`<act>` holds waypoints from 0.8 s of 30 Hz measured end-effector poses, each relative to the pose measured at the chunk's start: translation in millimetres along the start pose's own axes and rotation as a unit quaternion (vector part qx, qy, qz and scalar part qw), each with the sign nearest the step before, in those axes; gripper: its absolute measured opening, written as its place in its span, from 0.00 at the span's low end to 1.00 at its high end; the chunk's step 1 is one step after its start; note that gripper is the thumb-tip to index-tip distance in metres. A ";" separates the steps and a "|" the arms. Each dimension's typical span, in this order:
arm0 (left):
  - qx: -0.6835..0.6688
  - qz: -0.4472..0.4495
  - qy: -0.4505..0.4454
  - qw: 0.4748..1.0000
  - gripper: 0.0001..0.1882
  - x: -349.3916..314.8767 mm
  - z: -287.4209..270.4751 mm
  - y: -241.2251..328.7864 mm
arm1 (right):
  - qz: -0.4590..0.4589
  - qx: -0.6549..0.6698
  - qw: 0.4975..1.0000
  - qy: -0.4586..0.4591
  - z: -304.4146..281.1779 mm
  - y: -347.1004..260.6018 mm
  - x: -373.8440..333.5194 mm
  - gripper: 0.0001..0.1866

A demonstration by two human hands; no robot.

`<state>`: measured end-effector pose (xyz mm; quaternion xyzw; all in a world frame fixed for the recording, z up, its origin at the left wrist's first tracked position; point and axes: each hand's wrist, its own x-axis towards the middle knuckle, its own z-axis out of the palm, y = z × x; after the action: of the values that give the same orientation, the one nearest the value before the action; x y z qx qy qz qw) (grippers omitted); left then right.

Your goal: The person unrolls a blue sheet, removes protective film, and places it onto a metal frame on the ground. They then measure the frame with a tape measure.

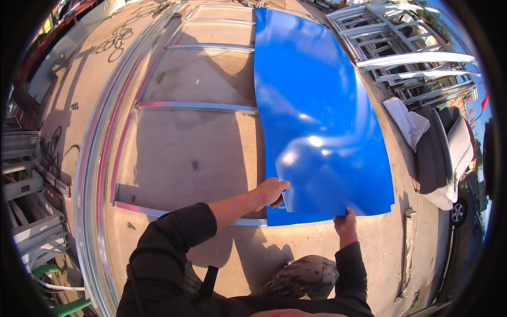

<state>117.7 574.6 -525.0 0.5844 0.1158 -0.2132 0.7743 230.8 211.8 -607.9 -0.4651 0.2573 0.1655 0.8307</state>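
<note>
A large glossy blue sheet (327,105) lies along the right part of a long metal frame (198,106) on the ground. My left hand (270,192) is closed on the sheet's near left corner. My right hand (346,223) pinches the near edge further right, its thumb on top. Below the lifted edge shows a strip of blue (280,217), either a second sheet or a folded layer; I cannot tell which. The frame has silver crossbars and pinkish marks on its left rail. At the far end, another person's hands (260,3) are by the sheet.
Long metal profiles (97,158) run along the frame's left side. Stacked metal frames (406,53) stand at the far right, with grey padded pieces (434,148) and a white cloth (406,120) nearer. More metal sections (34,227) lie at left. A narrow bar (407,253) lies at near right.
</note>
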 end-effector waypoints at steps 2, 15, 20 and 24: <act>0.013 0.003 -0.008 1.000 0.20 -8.9 -5.1 -1.4 | 0.003 -0.008 1.000 0.005 3.1 9.2 -5.1 0.14; 0.000 0.002 -0.016 1.000 0.20 -32.6 -52.3 -24.3 | -0.025 0.001 0.999 0.032 23.4 59.7 -22.2 0.14; -0.021 -0.024 -0.012 0.999 0.20 -25.3 -65.5 -31.2 | -0.044 -0.019 0.999 0.002 24.3 62.8 -23.9 0.13; -0.008 -0.047 0.018 0.999 0.20 -24.6 -57.3 -29.4 | 0.024 0.064 0.997 -0.035 17.4 71.0 -27.0 0.16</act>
<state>86.3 627.4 -556.2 0.5760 0.1591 -0.2380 0.7657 177.0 262.2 -633.5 -0.3984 0.2494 0.1852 0.8630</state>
